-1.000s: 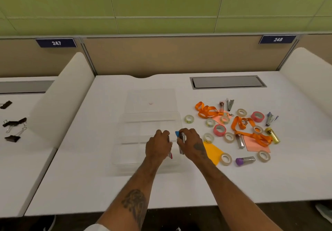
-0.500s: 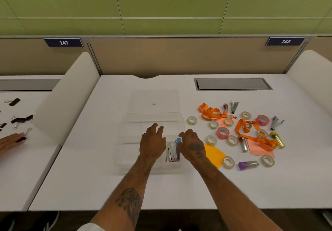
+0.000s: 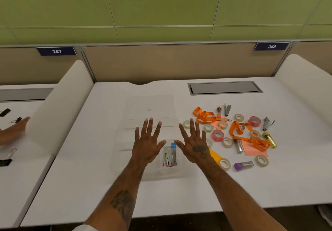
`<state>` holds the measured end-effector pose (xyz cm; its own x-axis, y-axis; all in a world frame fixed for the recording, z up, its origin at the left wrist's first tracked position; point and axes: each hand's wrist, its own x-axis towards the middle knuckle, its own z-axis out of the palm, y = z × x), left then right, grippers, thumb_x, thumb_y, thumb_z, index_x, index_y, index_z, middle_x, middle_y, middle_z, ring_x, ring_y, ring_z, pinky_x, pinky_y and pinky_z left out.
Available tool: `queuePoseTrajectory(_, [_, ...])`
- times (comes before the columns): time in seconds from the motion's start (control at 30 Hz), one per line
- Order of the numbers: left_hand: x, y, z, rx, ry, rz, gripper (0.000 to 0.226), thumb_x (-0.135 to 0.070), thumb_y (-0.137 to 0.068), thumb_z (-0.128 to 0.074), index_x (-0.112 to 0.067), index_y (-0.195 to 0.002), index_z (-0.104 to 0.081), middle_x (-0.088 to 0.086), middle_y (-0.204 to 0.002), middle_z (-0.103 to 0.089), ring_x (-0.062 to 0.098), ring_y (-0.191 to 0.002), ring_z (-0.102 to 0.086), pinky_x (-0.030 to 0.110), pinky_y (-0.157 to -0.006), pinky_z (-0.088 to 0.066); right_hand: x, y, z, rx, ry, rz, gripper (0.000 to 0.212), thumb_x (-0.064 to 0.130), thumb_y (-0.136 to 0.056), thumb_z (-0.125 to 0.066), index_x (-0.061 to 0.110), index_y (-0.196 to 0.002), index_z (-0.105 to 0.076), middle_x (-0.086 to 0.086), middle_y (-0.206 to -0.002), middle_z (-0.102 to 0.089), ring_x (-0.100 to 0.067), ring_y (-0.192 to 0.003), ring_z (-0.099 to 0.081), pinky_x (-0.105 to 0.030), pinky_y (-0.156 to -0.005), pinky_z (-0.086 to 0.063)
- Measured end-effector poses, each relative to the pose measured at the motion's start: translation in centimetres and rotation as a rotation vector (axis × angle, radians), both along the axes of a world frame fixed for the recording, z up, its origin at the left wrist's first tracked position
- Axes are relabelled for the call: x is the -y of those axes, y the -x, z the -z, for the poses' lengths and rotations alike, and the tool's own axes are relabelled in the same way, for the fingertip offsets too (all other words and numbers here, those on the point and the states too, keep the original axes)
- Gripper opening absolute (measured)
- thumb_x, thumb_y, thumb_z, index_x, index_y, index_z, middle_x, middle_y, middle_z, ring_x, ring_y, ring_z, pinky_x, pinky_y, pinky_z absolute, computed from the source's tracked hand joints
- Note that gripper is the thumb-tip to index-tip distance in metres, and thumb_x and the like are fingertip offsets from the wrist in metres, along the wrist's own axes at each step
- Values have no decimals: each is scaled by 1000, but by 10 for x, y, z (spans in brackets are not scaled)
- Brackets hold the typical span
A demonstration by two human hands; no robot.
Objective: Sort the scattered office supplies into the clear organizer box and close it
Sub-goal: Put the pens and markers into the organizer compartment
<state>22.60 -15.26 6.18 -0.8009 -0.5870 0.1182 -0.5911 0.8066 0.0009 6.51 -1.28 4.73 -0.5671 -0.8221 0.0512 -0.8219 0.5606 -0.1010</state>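
Observation:
The clear organizer box [image 3: 124, 137] lies open on the white desk, its lid [image 3: 150, 104] flat behind it. In its near right compartment rest small staplers [image 3: 169, 157], one with a blue end. My left hand [image 3: 148, 143] hovers flat over the box with fingers spread, holding nothing. My right hand [image 3: 195, 145] is spread the same way over the box's right edge. To the right lie tape rolls [image 3: 217, 135], orange lanyards [image 3: 248, 138], sticky notes [image 3: 256, 150], nail clippers [image 3: 227, 109] and small tubes [image 3: 244, 165].
Padded white dividers [image 3: 59, 108] flank the desk on both sides. A grey cable hatch [image 3: 224, 87] sits at the back right. On the neighbouring desk at left, another person's hand [image 3: 13, 131] reaches among black binder clips [image 3: 7, 158].
Both hands let go of the staplers in the box, then lifted and spread open above it. The other person's hand moved further onto the left desk.

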Motion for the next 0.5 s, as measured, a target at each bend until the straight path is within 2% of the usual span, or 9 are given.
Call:
queuePoseTrajectory(0.1, [-2, 5, 0, -29, -5, 22, 82, -75, -82, 9, -30, -151, 8, 6, -160, 15, 29, -148, 13, 55, -116, 8, -7, 5, -2, -17, 11, 37, 77, 75, -83, -2, 37, -148, 14, -11, -159, 20, -34, -147, 16, -59, -116, 1])
queuePoseTrajectory(0.23, [-5, 18, 2, -25, -6, 54, 84, -77, -80, 11, -32, -151, 14, 5, -159, 22, 29, -148, 17, 56, -116, 8, -21, 15, -7, -34, 7, 88, 80, 78, -79, 6, 38, -148, 15, -10, -158, 25, -34, -146, 19, -59, -115, 4])
queuePoseTrajectory(0.4, [-14, 49, 4, -23, -13, 114, 83, -77, -82, 4, -31, -151, 13, 6, -159, 23, 30, -147, 18, 55, -116, 12, -44, 35, -14, -41, 42, 146, 81, 76, -83, -2, 34, -152, 0, -13, -160, 14, -37, -147, 11, -62, -115, -3])
queuePoseTrajectory(0.5, [-22, 73, 3, -42, -19, 159, 80, -75, -85, -2, -32, -152, 9, 6, -160, 18, 29, -148, 16, 54, -116, 11, -58, 54, -12, -43, 39, 187, 80, 76, -84, -2, 34, -152, 1, -13, -160, 12, -36, -147, 10, -62, -115, -5])
